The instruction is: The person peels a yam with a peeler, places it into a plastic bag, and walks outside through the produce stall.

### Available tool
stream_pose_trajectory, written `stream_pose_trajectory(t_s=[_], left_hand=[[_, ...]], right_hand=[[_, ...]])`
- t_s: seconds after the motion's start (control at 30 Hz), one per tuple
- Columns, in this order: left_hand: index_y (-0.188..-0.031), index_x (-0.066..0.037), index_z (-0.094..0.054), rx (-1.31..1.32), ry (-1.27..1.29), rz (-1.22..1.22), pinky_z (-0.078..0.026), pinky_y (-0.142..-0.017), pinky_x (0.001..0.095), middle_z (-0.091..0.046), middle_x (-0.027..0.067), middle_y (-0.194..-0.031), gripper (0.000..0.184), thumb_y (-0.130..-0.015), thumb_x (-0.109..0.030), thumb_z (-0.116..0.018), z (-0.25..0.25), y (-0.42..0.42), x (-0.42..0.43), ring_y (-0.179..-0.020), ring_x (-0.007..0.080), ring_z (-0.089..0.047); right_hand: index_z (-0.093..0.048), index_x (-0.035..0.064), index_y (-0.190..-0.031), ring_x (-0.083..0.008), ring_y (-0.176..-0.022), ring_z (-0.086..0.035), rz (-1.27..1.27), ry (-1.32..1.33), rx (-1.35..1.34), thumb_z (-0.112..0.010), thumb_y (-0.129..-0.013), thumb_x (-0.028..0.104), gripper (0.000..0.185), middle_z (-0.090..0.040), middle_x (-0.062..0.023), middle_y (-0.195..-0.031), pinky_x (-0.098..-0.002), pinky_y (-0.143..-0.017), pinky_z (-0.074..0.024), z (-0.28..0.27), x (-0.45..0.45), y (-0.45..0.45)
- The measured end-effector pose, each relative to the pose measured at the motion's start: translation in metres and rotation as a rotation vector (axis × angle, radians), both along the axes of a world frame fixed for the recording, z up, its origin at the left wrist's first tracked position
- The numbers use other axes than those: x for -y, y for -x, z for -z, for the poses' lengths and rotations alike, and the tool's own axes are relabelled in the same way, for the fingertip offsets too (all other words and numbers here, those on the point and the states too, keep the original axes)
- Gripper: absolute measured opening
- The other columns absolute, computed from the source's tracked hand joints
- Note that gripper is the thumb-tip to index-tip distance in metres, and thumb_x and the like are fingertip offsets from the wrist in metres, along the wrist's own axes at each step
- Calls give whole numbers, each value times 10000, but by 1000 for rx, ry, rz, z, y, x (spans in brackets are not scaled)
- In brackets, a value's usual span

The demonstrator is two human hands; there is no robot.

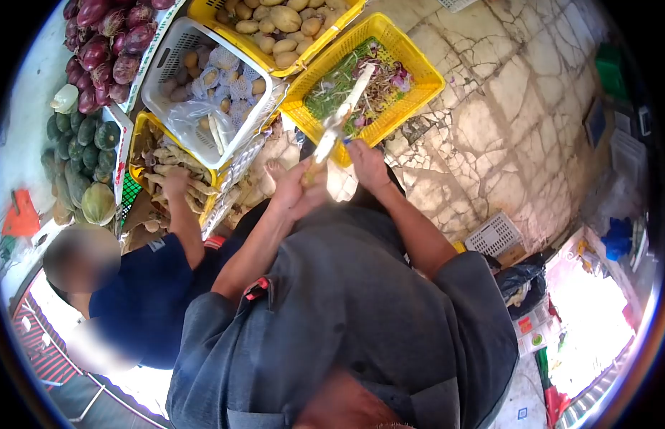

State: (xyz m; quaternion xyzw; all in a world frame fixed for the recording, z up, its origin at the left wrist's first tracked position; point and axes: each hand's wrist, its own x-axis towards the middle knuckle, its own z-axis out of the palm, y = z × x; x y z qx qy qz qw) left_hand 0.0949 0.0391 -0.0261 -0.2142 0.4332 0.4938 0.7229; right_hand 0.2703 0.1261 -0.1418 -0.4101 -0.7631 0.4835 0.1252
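My left hand (pixel 298 191) is closed round the lower end of a long root (pixel 355 93), which looks like a yam. Most of the root is white and bare, with brownish skin at the end in my hand. It points up and away, over a yellow basket (pixel 427 84) holding green scraps (pixel 325 96) and purple-brown scraps (pixel 375 75). Close to the root's right side, my right hand (pixel 370 168) is closed on a small tool with a blue part (pixel 347 141), apparently a peeler. Fingers cover most of it.
Left of the basket stand a white crate (pixel 161 89) of netted produce and a yellow crate of potatoes (pixel 284 20). Another person's hand (pixel 176 183) reaches into a crate of roots (pixel 182 161). Onions (pixel 107 50) and dark green squashes (pixel 79 143) lie further left. Cracked stone floor (pixel 483 136) extends right.
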Motion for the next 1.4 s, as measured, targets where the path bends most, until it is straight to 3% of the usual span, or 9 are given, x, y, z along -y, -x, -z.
stream_pose_trajectory(t_s=[0.23,0.33,0.37,0.5,0.67,0.83,1.07,1.23,1.4], left_hand=[[-1189,-103,-523,89,-79,-39,-342,-459,260,-497,8,-782,332,-1057,-396,-440,10,7,22,-539,93,-388],[-1161,-114,-527,-6,-68,15,-350,-456,272,-509,15,-774,314,-1054,-399,-446,23,9,24,-543,97,-398],[-1149,-119,-528,-105,-17,53,-354,-456,275,-513,17,-773,305,-1053,-398,-450,21,5,17,-544,99,-402],[-1119,-132,-522,-230,-39,131,-365,-463,274,-521,20,-778,271,-1049,-388,-465,12,4,4,-548,101,-409],[-1136,-140,-518,-151,-81,156,-372,-468,273,-519,18,-794,261,-1051,-383,-478,6,15,13,-547,101,-405],[-1265,-99,-525,-123,-23,90,-376,-471,271,-527,26,-830,337,-1053,-357,-478,9,12,17,-566,101,-417],[-1281,-26,-539,-114,14,203,-376,-468,255,-602,58,-919,380,-1047,-321,-486,26,13,7,-589,99,-463],[-1107,-49,-549,-52,62,23,-375,-473,264,-607,58,-900,295,-1048,-326,-468,20,9,-8,-564,110,-452],[-1162,-75,-542,-93,109,125,-355,-476,288,-592,54,-849,310,-1052,-352,-456,26,8,2,-560,124,-448]], right_hand=[[-632,34,-1032,-443,-776,-645,463,98,50,-527,-1033,309,294,-641,-260,-802,-475,-668,-497,54,-36,-1],[-633,30,-1034,-447,-784,-642,248,149,43,-530,-1033,312,301,-634,-259,-790,-482,-681,-496,35,-17,2],[-629,26,-1023,-437,-744,-639,118,-56,-104,-533,-1031,304,294,-626,-244,-766,-473,-650,-495,21,-8,1],[-632,90,-1117,-398,-766,-667,-40,165,2,-534,-1006,328,280,-662,-218,-807,-494,-660,-518,-25,-1,11],[-647,67,-1097,-448,-836,-658,246,92,111,-521,-1013,364,333,-681,-247,-878,-530,-724,-515,60,-39,0],[-660,59,-1067,-464,-920,-653,384,153,126,-498,-1032,343,329,-680,-260,-920,-531,-773,-515,40,-40,0],[-638,62,-1119,-405,-872,-665,158,384,13,-494,-1037,246,248,-669,-229,-941,-478,-721,-530,-11,6,-3],[-627,96,-1104,-354,-745,-663,-81,109,-44,-544,-974,173,173,-650,-135,-951,-459,-622,-526,-32,28,-3],[-636,109,-1096,-359,-709,-655,-48,-39,-13,-570,-946,144,168,-644,-143,-917,-460,-588,-520,-13,19,-2]])
